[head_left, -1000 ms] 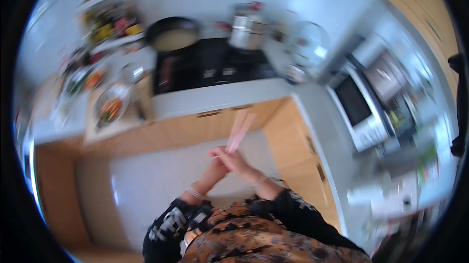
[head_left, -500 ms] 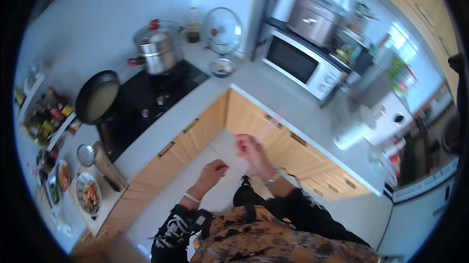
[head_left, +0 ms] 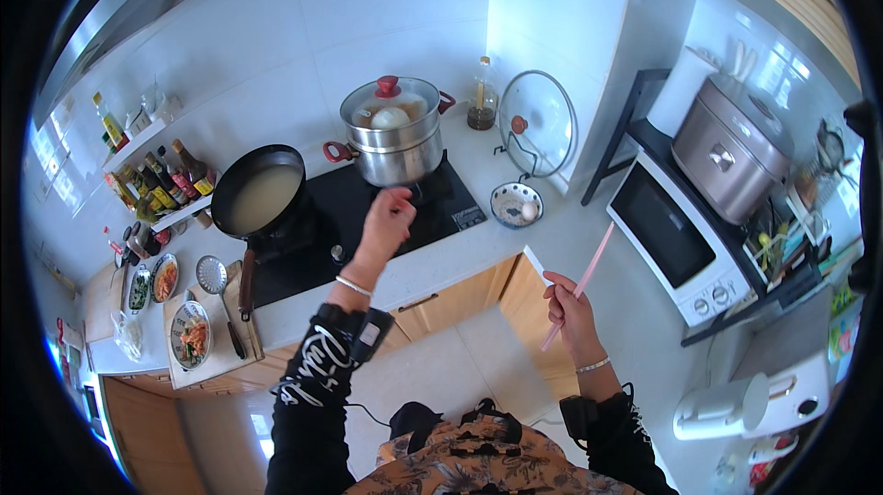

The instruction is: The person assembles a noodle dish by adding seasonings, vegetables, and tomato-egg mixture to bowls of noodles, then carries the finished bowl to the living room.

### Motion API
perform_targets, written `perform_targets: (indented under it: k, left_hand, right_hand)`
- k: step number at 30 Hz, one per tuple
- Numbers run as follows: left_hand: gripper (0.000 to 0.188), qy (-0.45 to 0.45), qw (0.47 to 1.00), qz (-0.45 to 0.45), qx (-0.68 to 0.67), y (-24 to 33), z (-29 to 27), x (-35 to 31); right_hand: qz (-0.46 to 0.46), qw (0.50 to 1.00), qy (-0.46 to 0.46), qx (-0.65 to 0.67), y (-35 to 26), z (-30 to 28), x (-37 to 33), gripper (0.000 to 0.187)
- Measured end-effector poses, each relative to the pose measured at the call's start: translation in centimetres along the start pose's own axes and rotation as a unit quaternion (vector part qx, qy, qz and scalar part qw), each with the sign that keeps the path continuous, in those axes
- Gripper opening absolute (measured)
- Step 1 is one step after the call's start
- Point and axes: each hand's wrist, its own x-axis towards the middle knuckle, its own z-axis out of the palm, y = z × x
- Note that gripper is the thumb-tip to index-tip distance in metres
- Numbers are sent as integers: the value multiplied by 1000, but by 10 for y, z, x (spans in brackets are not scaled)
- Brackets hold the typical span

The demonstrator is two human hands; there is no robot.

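Note:
My left hand (head_left: 386,226) hovers over the front of the black cooktop (head_left: 386,247), its fingers curled and nothing showing in them. Just beyond it stands a steel steamer pot (head_left: 395,159) with red handles. Through its glass lid (head_left: 405,90) a white rounded item shows. My right hand (head_left: 572,316) grips a pair of pink chopsticks (head_left: 598,256), tips pointing up and away, in front of the counter corner. A small patterned bowl (head_left: 506,215) with a white, egg-like item sits to the right of the cooktop.
A black frying pan (head_left: 283,178) with cloudy liquid is on the left burner. Left of it, a cutting board (head_left: 246,352) bears a bowl (head_left: 182,362) of chopped food and a skimmer (head_left: 212,276). A glass lid (head_left: 552,109) leans at the back; a microwave (head_left: 662,228) stands right.
My view has turned toward the cooktop. My left hand has risen from above the floor to the cooktop, and my right hand has moved right, away from it, with the chopsticks.

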Motion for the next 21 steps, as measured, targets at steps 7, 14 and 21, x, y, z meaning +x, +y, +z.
perform_targets:
  k: [7,14,21]
  left_hand:
    - [37,125,961,137,205,4,-53,162]
    - [52,83,880,98,457,-13,-62,293]
    - [43,-9,854,77,514,-38,-48,354]
  right_hand:
    - [27,999,-40,7,-14,21,91,28]
    - [36,999,9,-22,-8,45,157,27]
    - [35,996,84,-19,-3,29,189,28]
